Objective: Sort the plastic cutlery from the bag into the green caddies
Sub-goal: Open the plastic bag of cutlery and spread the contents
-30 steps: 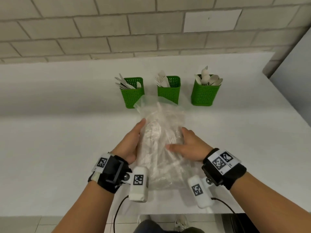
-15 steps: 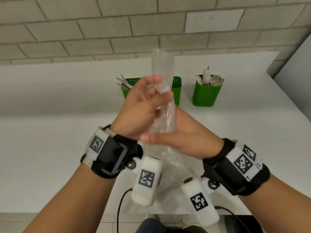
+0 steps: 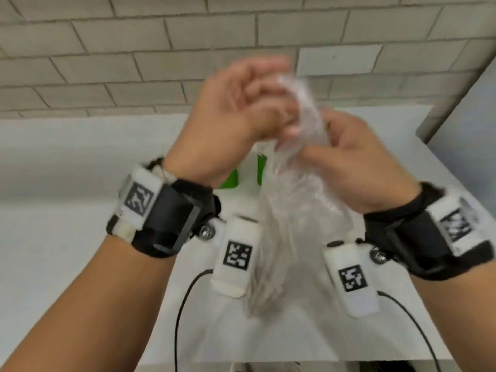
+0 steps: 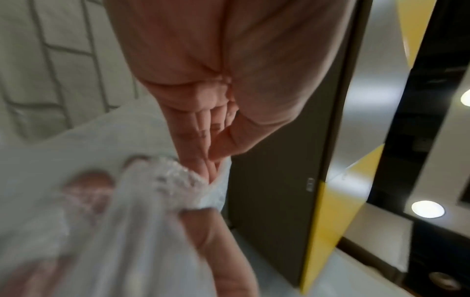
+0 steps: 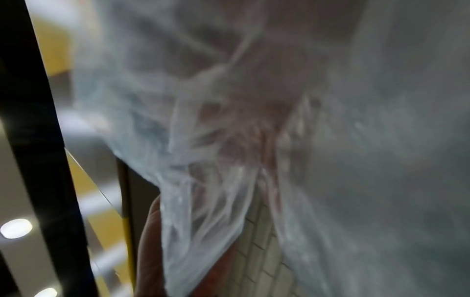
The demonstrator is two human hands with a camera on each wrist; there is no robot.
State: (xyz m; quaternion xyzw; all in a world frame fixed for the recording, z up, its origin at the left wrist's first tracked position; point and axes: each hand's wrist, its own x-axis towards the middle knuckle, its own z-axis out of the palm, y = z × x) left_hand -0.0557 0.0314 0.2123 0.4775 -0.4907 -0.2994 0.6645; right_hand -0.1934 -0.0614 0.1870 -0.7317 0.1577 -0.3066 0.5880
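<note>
Both hands are lifting the clear bag (image 3: 292,210) above the white desk (image 3: 80,183): the left hand (image 3: 236,122) is pinching its twisted neck, the right hand (image 3: 357,167) is gripping just below. Green caddies (image 3: 230,179) are peeking out behind.

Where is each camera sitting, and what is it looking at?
Head: on the person's head, looking down at the left hand and right hand holding up the clear bag over the white table; both forearms show.
Left wrist: along the left hand's palm to its fingers pinching the bag's gathered top.
Right wrist: nearly filled by bag plastic; only a blurred bit of hand shows.
All three share the bag.
</note>
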